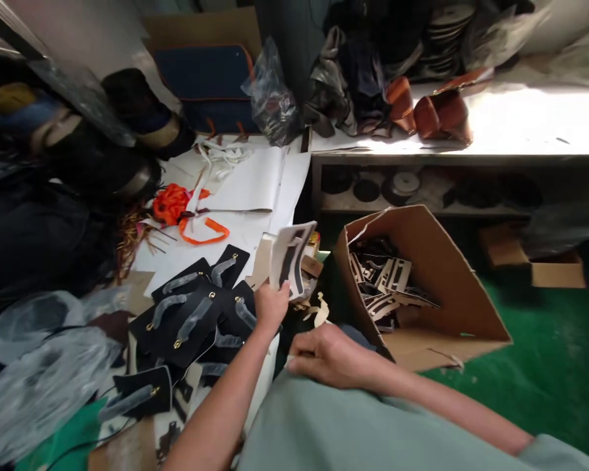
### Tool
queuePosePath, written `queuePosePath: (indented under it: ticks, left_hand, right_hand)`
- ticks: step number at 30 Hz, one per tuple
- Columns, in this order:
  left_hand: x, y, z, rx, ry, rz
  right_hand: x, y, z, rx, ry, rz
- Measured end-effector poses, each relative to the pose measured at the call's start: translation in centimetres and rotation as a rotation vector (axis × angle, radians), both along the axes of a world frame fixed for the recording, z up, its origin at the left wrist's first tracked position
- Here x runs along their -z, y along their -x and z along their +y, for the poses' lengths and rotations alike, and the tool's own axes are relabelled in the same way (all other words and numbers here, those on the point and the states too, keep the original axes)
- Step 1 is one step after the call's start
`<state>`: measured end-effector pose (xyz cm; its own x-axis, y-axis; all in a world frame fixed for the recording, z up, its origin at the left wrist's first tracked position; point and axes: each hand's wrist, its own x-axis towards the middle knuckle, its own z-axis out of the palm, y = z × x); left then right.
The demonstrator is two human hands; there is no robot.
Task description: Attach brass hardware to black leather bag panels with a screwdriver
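Note:
My left hand (pixel 271 306) is closed round the lower end of a few flat, pale pieces with dark strips (pixel 287 255), held up over the table's right edge. Curled fingers form my right hand (pixel 326 353), which is against the front of the grey-green shirt (pixel 353 425); whether it grips the cloth or something small is hidden. Left of my left hand lie several black panels (pixel 186 327) with plastic-wrapped handles and gold-coloured fittings. Similar pale and dark pieces (pixel 395 278) are heaped inside an open cardboard box (pixel 436 261) to the right.
Orange cord (pixel 171 204) and white paper (pixel 252 180) lie on the table. Clear plastic bags (pixel 53 373) are piled at left. Behind the box stands a shelved bench (pixel 520 124) with brown leather items (pixel 444 118). Smaller cartons (pixel 557 269) rest on the green floor (pixel 544 347).

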<state>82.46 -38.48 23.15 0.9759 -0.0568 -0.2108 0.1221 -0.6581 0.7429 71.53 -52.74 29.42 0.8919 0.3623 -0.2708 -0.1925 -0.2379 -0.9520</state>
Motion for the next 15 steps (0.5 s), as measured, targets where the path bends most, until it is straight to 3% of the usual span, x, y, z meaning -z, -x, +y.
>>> queuePosePath:
  ticks: [2,5,9,10,12,15]
  left_hand:
    - [-0.2,-1.2,-1.0,0.055,0.070,0.017]
    - [-2.3,-1.0,-4.9,0.190,0.220,0.061]
    - [-5.2,-0.7,-10.2,0.623,0.506,0.170]
    - [-5.5,-1.0,-10.4,0.643,0.538,0.155]
    - [-5.2,-1.8,-9.0,0.523,0.534,0.074]
    - [-2.8,-1.9,-2.7,0.174,0.413,-0.030]
  right_hand:
    - [-0.2,0.9,0.9,0.061,-0.019,0.073]
    - [0.6,1.6,1.2,0.154,-0.019,0.185]
    - [1.8,1.1,1.1,0.123,-0.057,0.175]
    - [2.0,0.9,1.1,0.122,-0.060,0.169]
    - [2.1,0.3,1.2,0.138,-0.082,0.178]
    - [2.1,-0.2,1.5,0.141,-0.125,0.197]
